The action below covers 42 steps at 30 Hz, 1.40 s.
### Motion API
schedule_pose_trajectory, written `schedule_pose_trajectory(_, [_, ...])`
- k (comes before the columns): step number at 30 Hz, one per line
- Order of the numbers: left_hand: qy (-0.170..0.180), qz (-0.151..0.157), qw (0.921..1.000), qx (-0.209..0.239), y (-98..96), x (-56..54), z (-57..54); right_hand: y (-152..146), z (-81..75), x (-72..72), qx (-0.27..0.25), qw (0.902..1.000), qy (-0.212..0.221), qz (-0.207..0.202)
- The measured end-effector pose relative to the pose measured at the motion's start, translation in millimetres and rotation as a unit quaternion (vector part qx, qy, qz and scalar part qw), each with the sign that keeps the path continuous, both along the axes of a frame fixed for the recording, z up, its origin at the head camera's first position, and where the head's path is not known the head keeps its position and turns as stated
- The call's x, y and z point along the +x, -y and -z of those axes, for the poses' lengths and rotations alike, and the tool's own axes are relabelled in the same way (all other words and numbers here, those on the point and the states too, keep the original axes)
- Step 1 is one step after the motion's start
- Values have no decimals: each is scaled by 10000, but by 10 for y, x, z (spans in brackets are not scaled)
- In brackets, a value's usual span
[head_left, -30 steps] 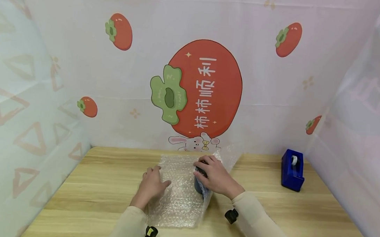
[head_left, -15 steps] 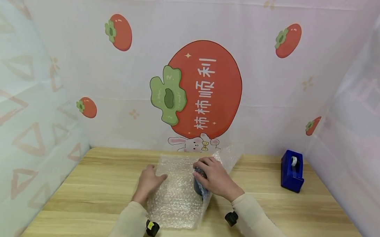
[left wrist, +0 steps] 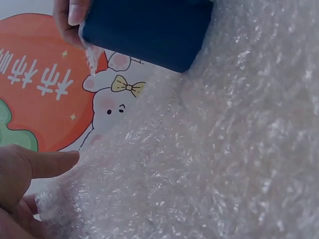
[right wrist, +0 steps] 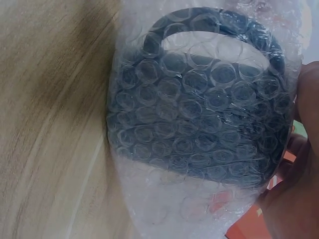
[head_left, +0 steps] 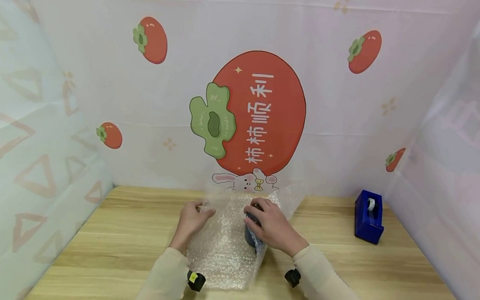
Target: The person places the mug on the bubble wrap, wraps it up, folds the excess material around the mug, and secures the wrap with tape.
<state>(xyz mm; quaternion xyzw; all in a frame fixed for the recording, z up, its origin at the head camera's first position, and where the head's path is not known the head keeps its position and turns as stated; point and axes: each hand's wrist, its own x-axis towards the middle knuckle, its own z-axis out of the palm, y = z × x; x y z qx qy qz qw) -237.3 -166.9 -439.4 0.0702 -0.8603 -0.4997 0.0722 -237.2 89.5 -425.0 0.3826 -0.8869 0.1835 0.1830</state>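
Blue mug (left wrist: 144,35) w/ curved handle (right wrist: 199,20), partly in clr bubble wrap (head_left: 216,259)

The mug (left wrist: 147,32) in the right hand (head_left: 272,222) was dark blue; the bubble wrap (head_left: 220,251) by the left hand (head_left: 190,221) was clear, patterned with round bubbles. Below them the worktop (head_left: 113,247) showed pale wood grain; beyond, orange-red, green-leaved persimmons (head_left: 279,111) dotted a white backdrop (head_left: 180,37).
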Motion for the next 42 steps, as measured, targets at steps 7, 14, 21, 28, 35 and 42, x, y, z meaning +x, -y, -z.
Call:
schedule_pose_trajectory(7, [-254,311,9992,22,-49,-24,-74,-16,-36,9,39,9997,191,-119])
schedule_pose_trajectory(14, [-422,654,9961,416,-106,-18,-110,-41,-49,12,42,9995,262,-188])
schedule_pose_trajectory(21, [-256,1133,9895,859,-168,11,-149,-56,-19,14,16,9998,20,-210])
schedule_pose_trajectory(28, [-249,1405,9826,1187,-203,33,-180,-57,2,17,93,9999,-78,-105])
schedule_pose_trajectory(35, [-220,1497,9747,1645,-216,25,-189,-46,1,25,112,9999,15,-39])
schedule_pose_trajectory(42, [-229,1988,9593,1991,-232,41,-222,-43,12,16,32,10000,57,-4])
